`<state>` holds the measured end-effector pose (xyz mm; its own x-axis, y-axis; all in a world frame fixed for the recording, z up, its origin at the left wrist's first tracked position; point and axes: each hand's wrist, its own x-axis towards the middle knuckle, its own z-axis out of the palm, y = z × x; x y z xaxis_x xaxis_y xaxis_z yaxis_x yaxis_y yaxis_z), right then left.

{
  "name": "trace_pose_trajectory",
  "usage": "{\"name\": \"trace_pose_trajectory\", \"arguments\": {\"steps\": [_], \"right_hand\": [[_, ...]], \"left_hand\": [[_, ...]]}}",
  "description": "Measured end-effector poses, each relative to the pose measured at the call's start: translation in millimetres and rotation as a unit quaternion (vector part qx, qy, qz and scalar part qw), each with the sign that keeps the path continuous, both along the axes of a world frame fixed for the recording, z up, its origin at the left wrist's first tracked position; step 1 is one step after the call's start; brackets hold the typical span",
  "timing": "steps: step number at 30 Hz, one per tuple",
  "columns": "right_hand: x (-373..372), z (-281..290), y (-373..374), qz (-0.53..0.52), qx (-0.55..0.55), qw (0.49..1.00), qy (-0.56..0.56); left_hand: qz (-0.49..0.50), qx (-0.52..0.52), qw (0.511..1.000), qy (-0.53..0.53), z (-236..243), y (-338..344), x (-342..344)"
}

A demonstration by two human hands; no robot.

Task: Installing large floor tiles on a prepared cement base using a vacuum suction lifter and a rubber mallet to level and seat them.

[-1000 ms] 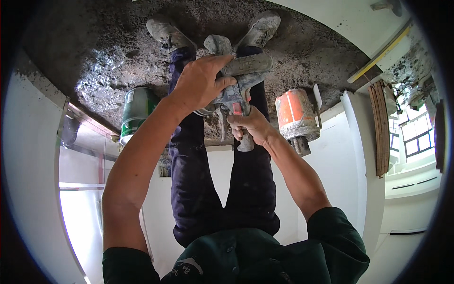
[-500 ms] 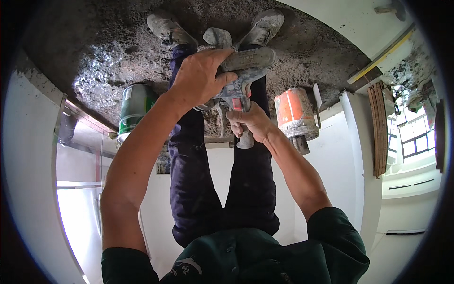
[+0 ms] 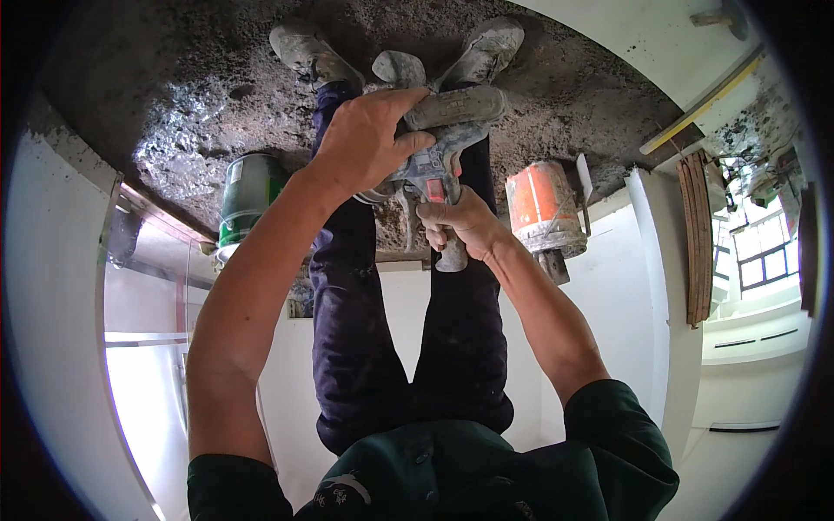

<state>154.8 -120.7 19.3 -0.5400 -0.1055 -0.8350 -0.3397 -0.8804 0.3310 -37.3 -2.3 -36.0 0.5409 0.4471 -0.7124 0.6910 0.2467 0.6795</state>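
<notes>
A dust-caked grey power tool (image 3: 426, 165) with a small red part on it is held out in front of my legs. My left hand (image 3: 369, 139) grips it from above and the left, with the thumb across its body and the fingers mostly hidden behind it. A thick, dirty grey block (image 3: 456, 106) sticks out to the right at its far end. My right hand (image 3: 462, 224) is wrapped around the near handle, whose rounded end shows below the fingers. What kind of power tool it is, and its working end, cannot be made out.
Rough dark mortar or soil (image 3: 208, 122) covers the floor around my dusty shoes (image 3: 482, 56). A green and grey bucket (image 3: 248, 195) stands to the left, an orange, mortar-smeared bucket (image 3: 543, 204) to the right. Wooden boards (image 3: 693, 239) and a yellow-edged strip (image 3: 704, 102) lie farther right.
</notes>
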Motion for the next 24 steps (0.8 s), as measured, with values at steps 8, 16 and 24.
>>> {"name": "trace_pose_trajectory", "arguments": {"steps": [8,16,24], "right_hand": [[1,-6,9,0.012,0.024,1.0,-0.006],[7,-13,25,0.024,0.042,0.999,-0.02],[24,-25,97,0.158,0.18,0.962,-0.132]], "left_hand": [[0.013,0.023,1.0,0.002,-5,4,3],[0.029,0.046,0.999,0.007,-7,21,7],[0.153,0.08,0.981,-0.082,-13,76,8]]}}
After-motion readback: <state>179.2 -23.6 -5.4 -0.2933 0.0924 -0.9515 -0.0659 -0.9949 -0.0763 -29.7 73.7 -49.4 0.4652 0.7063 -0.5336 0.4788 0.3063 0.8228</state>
